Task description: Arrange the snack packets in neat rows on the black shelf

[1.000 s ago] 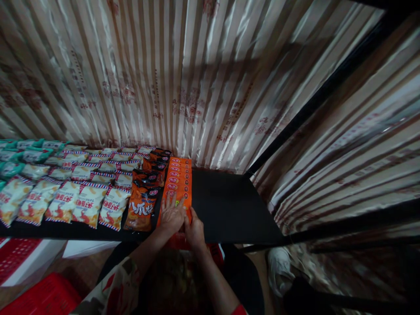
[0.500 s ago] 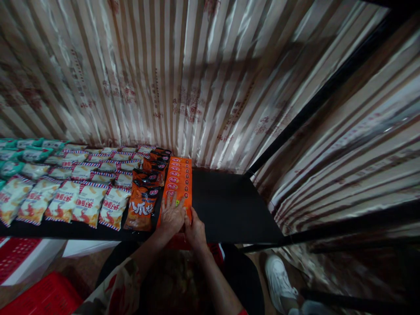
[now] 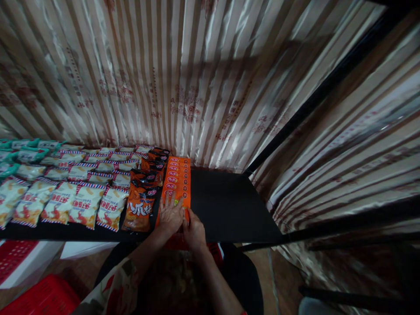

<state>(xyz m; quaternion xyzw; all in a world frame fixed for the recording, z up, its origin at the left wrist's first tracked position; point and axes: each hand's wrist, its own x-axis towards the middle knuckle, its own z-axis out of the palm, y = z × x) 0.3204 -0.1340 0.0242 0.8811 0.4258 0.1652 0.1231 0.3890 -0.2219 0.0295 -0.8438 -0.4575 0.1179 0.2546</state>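
Observation:
A column of overlapping orange snack packets [image 3: 177,175] lies on the black shelf [image 3: 226,205], running from its front edge towards the back. My left hand [image 3: 171,214] rests flat on the nearest packet, fingers spread. At that packet's front right side, my right hand [image 3: 194,229] is closed with thumb and fingers on its edge. Both hands hide much of this packet. Just left stands a column of brown and black snack bags [image 3: 140,209], the front one lying flat with its print showing.
Several rows of white snack bags [image 3: 85,203] fill the shelf's left, with green bags [image 3: 31,154] beyond. A striped curtain [image 3: 183,87] hangs behind. A black post [image 3: 295,111] slants at the right. Below are a red basket [image 3: 42,297] and a white-and-red crate [image 3: 19,262].
My hands stay on the front orange packet almost unmoved. The view has shifted slightly. A white shoe at the lower right, seen before, is gone from view.

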